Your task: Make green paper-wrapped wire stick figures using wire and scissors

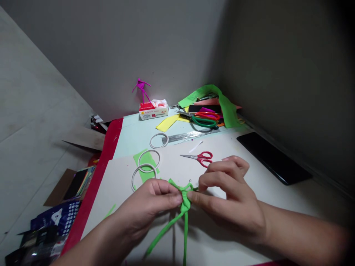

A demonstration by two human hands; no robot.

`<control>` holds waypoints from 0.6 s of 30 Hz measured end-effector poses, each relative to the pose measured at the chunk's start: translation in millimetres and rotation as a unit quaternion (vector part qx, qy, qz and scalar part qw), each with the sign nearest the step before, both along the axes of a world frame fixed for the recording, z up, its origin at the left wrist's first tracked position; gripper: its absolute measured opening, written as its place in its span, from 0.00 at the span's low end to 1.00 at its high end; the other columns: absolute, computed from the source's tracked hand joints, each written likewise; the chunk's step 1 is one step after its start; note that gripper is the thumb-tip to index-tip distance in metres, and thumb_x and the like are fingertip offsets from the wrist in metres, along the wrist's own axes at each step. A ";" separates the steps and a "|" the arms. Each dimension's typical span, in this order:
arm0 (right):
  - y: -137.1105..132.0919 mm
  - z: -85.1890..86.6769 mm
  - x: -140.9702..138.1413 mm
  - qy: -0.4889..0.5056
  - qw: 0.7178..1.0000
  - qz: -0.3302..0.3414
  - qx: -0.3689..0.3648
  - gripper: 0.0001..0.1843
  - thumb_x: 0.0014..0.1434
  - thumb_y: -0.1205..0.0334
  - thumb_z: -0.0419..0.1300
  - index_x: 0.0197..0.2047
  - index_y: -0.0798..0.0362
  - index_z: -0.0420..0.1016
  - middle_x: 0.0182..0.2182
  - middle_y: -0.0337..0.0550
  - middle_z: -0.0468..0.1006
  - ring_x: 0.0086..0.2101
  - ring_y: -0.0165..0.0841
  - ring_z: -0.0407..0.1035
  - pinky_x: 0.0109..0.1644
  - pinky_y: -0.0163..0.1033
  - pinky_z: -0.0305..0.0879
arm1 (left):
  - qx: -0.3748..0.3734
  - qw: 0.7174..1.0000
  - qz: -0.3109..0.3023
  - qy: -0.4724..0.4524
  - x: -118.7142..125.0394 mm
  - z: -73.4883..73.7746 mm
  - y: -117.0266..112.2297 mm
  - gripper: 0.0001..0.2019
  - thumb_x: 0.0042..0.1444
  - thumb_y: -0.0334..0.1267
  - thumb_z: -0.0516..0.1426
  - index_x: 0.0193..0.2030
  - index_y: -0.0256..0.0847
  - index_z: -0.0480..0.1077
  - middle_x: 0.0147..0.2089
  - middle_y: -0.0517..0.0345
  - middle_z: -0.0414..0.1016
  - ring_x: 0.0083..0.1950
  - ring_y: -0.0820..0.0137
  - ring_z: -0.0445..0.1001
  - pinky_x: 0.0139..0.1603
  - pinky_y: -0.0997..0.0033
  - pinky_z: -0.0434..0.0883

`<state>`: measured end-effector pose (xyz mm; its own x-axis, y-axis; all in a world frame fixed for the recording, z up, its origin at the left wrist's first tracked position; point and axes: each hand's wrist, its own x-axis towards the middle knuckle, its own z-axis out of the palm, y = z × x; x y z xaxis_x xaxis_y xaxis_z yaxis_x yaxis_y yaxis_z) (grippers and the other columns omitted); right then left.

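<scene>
Between my two hands is a small green paper-wrapped wire figure (185,205), its two long legs hanging down toward me. My left hand (149,201) pinches its body from the left with thumb and forefinger. From the right, the thumb of my right hand (231,194) presses on the body, while the fingers curl near its right arm. A little loop of bare wire (190,181) sticks up at the top of the figure. Just beyond my right hand lie red-handled scissors (203,158).
White rings (149,151) lie over green paper (146,176) at left. Beyond are thin wires (185,136), green-and-orange-handled scissors (205,121) and coloured crepe strips (229,111). A magenta wire figure (141,87) stands on a small box (154,111). At right rests a black phone (273,157).
</scene>
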<state>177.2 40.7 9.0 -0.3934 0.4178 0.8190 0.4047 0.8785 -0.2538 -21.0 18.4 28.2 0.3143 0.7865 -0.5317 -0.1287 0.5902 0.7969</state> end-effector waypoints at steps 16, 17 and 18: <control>5.7 11.0 1.4 0.104 0.972 0.063 -0.202 0.12 0.56 0.77 0.55 0.38 0.53 0.74 0.35 0.45 0.72 0.40 0.36 0.67 0.44 0.46 0.62 | 0.066 0.994 0.039 0.073 3.5 14.1 -2.6 0.08 0.45 0.41 0.67 0.25 0.38 0.78 0.29 0.56 0.74 0.33 0.71 0.69 0.34 0.73 0.63; 6.9 10.1 1.0 0.120 0.962 0.066 -0.235 0.11 0.57 0.76 0.55 0.38 0.53 0.74 0.35 0.45 0.72 0.41 0.35 0.67 0.44 0.44 0.63 | 0.103 0.988 0.032 0.110 3.8 14.9 -2.0 0.08 0.46 0.40 0.66 0.23 0.38 0.78 0.32 0.55 0.74 0.36 0.69 0.69 0.37 0.71 0.64; 8.1 9.1 0.8 0.130 0.953 0.068 -0.265 0.10 0.58 0.75 0.55 0.38 0.52 0.74 0.36 0.44 0.72 0.42 0.35 0.67 0.45 0.43 0.64 | 0.139 0.979 0.028 0.147 4.3 15.2 -1.5 0.09 0.46 0.40 0.65 0.21 0.38 0.77 0.35 0.53 0.74 0.39 0.66 0.70 0.40 0.69 0.65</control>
